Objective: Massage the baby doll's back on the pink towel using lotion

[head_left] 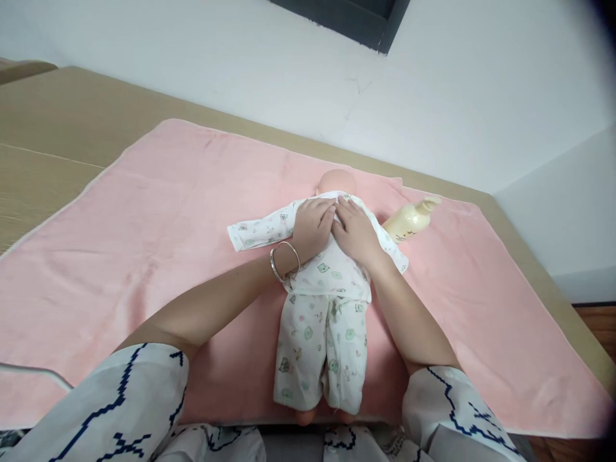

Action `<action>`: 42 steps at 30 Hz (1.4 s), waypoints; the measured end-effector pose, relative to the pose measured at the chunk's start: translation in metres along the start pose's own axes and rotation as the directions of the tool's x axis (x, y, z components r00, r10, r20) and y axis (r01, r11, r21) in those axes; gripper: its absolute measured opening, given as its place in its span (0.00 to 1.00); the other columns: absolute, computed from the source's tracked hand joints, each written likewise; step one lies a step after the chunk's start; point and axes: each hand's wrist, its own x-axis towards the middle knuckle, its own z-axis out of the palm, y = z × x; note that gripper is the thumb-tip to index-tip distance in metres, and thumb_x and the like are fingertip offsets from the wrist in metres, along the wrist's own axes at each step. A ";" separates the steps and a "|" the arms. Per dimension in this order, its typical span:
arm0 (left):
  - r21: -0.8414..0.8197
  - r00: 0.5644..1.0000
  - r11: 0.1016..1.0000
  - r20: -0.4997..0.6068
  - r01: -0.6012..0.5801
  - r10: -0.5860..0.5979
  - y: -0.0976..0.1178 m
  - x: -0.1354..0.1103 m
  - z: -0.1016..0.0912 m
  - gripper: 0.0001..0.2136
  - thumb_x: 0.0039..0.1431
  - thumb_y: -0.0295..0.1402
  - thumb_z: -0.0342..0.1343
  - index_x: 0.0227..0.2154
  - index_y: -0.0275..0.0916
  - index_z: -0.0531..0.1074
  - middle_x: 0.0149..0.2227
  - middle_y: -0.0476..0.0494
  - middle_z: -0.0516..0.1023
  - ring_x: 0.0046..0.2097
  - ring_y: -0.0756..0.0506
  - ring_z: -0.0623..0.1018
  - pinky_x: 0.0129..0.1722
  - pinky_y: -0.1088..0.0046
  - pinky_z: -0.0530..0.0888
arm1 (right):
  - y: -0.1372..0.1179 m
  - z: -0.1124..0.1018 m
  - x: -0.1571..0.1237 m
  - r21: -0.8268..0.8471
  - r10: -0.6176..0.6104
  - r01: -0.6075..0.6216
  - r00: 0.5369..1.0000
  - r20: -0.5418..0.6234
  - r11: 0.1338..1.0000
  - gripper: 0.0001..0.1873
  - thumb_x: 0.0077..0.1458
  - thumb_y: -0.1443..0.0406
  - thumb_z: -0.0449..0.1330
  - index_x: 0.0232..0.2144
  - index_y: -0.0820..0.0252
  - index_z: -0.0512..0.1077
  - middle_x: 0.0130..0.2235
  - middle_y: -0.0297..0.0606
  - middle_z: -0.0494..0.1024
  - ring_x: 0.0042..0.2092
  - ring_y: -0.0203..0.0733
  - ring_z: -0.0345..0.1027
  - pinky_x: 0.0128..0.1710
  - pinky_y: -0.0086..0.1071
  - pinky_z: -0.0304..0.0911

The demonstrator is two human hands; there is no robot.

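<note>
A baby doll (pixel 337 277) in white printed pyjamas lies face down on a pink blanket (pixel 202 192), its bald head away from me and its feet toward me. My left hand (pixel 312 224) rests flat on the left of its upper back, fingers stretched out, with a silver bangle on the wrist. On the right of the upper back lies my right hand (pixel 355 230), also flat. The fingertips of both hands come close together near the doll's spine. One pyjama sleeve stretches out to the left; the other is partly hidden behind my right forearm.
A cream pump bottle (pixel 410 219) lies tilted on the blanket, right of the doll. The blanket covers much of a wooden table (pixel 72 102) against a white wall (pixel 192 51). A pale cable (pixel 41 370) runs over the blanket at the lower left.
</note>
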 end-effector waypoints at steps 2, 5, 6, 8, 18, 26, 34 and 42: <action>0.037 1.000 0.999 0.021 -0.015 0.014 -0.001 0.000 0.001 0.20 0.71 0.35 0.40 0.51 0.36 0.76 0.54 0.37 0.80 0.56 0.39 0.75 0.61 0.55 0.69 | 0.006 0.001 0.004 0.013 0.010 -0.009 1.000 -0.021 1.000 0.28 0.67 0.61 0.46 0.66 0.59 0.64 0.71 0.43 0.61 0.73 0.52 0.48 0.71 0.55 0.46; 0.047 1.000 0.999 0.025 -0.013 0.011 -0.002 0.001 0.001 0.20 0.72 0.35 0.38 0.50 0.36 0.76 0.53 0.37 0.80 0.55 0.39 0.76 0.60 0.55 0.69 | 0.002 0.000 0.002 -0.021 0.033 -0.033 0.999 -0.021 0.999 0.28 0.68 0.60 0.45 0.66 0.61 0.63 0.71 0.46 0.59 0.73 0.55 0.49 0.70 0.58 0.47; 0.048 1.000 0.999 0.025 -0.014 0.013 -0.003 0.001 0.001 0.20 0.73 0.35 0.38 0.49 0.37 0.76 0.52 0.37 0.80 0.55 0.39 0.76 0.60 0.56 0.70 | -0.002 0.000 0.000 -0.041 0.040 -0.041 0.999 -0.017 0.998 0.28 0.68 0.60 0.44 0.66 0.62 0.63 0.71 0.48 0.58 0.72 0.57 0.49 0.70 0.59 0.48; 0.054 0.999 0.998 0.031 -0.018 0.016 -0.004 0.002 0.001 0.20 0.73 0.35 0.37 0.46 0.37 0.76 0.50 0.36 0.81 0.54 0.39 0.77 0.59 0.56 0.70 | -0.009 -0.001 -0.004 -0.080 0.040 -0.040 0.999 -0.009 0.996 0.29 0.68 0.62 0.44 0.67 0.64 0.63 0.71 0.49 0.59 0.72 0.58 0.50 0.70 0.59 0.48; 0.072 1.000 0.997 -0.002 0.003 -0.003 -0.007 -0.001 0.002 0.19 0.71 0.36 0.42 0.42 0.40 0.79 0.51 0.37 0.80 0.55 0.40 0.76 0.59 0.54 0.71 | -0.001 -0.009 -0.002 0.013 0.003 -0.002 0.999 -0.046 1.000 0.22 0.67 0.61 0.48 0.57 0.54 0.75 0.67 0.40 0.67 0.71 0.53 0.55 0.70 0.50 0.53; 0.045 1.000 0.999 -0.026 -0.008 0.009 -0.010 -0.009 -0.002 0.18 0.72 0.36 0.42 0.49 0.39 0.78 0.53 0.38 0.80 0.57 0.41 0.76 0.61 0.57 0.71 | -0.001 -0.001 0.004 -0.111 0.005 -0.005 1.000 -0.001 0.994 0.26 0.68 0.59 0.47 0.62 0.56 0.70 0.70 0.43 0.62 0.71 0.62 0.52 0.69 0.59 0.51; 0.045 1.000 0.999 0.011 0.009 -0.010 -0.009 -0.009 -0.003 0.19 0.71 0.35 0.39 0.52 0.38 0.75 0.56 0.37 0.78 0.59 0.41 0.75 0.64 0.55 0.70 | 0.006 0.009 -0.001 -0.097 -0.007 0.003 0.999 -0.045 0.995 0.28 0.69 0.60 0.45 0.68 0.57 0.62 0.72 0.43 0.58 0.73 0.60 0.47 0.69 0.59 0.48; 0.021 1.000 1.000 -0.022 0.019 -0.019 -0.009 -0.012 -0.005 0.22 0.73 0.40 0.36 0.53 0.37 0.72 0.56 0.35 0.78 0.59 0.40 0.75 0.64 0.54 0.69 | -0.014 0.008 -0.026 -0.188 -0.091 0.074 0.992 -0.083 0.979 0.28 0.70 0.63 0.42 0.65 0.65 0.66 0.68 0.49 0.66 0.72 0.54 0.50 0.73 0.56 0.39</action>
